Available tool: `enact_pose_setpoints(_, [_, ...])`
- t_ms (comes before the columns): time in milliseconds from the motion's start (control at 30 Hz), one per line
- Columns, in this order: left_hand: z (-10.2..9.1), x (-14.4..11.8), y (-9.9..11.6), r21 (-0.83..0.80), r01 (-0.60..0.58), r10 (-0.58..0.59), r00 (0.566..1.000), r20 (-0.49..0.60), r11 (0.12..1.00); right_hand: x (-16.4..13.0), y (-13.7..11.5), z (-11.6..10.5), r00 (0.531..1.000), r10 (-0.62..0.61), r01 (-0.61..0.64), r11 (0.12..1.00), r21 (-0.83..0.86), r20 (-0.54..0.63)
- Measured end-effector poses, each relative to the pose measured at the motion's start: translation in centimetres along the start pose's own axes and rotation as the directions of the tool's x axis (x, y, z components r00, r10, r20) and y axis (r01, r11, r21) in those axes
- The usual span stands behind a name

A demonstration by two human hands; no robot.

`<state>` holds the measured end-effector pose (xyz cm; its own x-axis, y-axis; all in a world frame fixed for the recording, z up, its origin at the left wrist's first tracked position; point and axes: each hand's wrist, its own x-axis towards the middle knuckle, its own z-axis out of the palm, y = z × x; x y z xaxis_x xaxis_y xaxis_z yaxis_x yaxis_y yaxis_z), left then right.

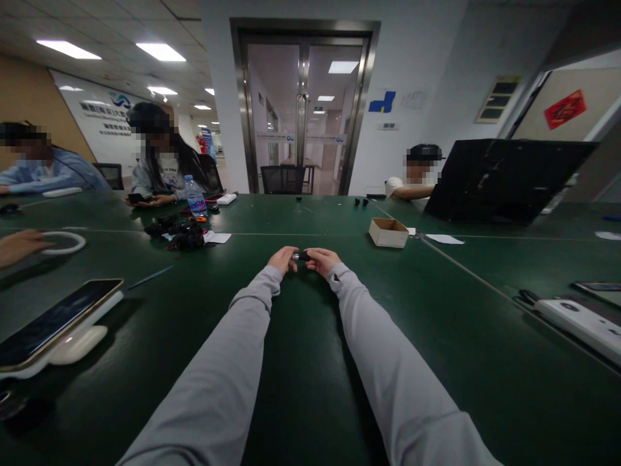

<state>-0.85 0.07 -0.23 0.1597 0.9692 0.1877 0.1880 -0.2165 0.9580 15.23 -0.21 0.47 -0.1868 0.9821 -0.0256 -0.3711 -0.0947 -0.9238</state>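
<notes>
Gripping a small black piece (303, 256) from both sides, we reach straight ahead in gray sleeves over a green table (301, 362). Our left hand (284, 259) has its fingertips closed about the silvery end, while our right hand (324, 260) pinches the dark end between thumb and fingers. Whether our knuckles rest on the tabletop, we cannot tell.

To the right of our hands, well apart, sits an open cardboard box (388, 239); farther left lies a dark heap (179, 232) of small items, near a water bottle (196, 197). At our far left, a co-worker's hand (22, 246) touches a white ring (81, 243), and a phone (61, 320) lies nearer us. Across the table, a seated person (162, 162) holds a dark device (140, 199). Beyond stand glass doors (274, 116).
</notes>
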Motion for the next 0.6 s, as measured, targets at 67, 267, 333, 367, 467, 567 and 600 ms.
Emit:
enact_pose_setpoints(67, [0.09, -0.01, -0.11, -0.001, -0.053, 0.053, 0.999, -0.012, 0.999, 0.06, 0.03, -0.03, 1.0, -0.001, 0.001, 1.0, -0.003, 0.002])
enact_pose_setpoints(267, [0.3, -0.1, -0.14, -0.016, -0.026, 0.025, 0.999, -0.02, 1.0, 0.01, -0.01, 0.0, 1.0, 0.003, -0.003, 1.0, -0.014, 0.023])
enact_pose_setpoints(333, [0.27, -0.04, -0.15, -0.018, -0.06, 0.058, 0.996, -0.064, 0.998, -0.06, -0.06, 0.03, 1.0, 0.007, -0.007, 1.0, -0.012, 0.022])
enact_pose_setpoints(367, [0.24, 0.0, -0.16, -0.023, -0.062, 0.06, 0.995, -0.079, 0.998, -0.09, -0.08, 0.05, 1.0, 0.009, -0.009, 1.0, -0.009, 0.023])
enact_pose_setpoints(467, [0.15, 0.09, -0.19, -0.021, -0.011, 0.01, 0.999, -0.041, 1.0, -0.16, -0.12, 0.09, 0.999, 0.011, -0.011, 1.0, -0.006, 0.036])
enact_pose_setpoints(567, [0.12, 0.07, -0.14, 0.004, -0.037, 0.038, 0.997, -0.063, 0.999, -0.18, -0.1, 0.1, 0.999, 0.003, -0.003, 1.0, -0.003, 0.04])
enact_pose_setpoints(600, [0.12, 0.04, -0.1, 0.003, -0.04, 0.04, 0.996, -0.079, 0.999, -0.18, -0.08, 0.1, 0.999, 0.003, -0.002, 1.0, -0.003, 0.041])
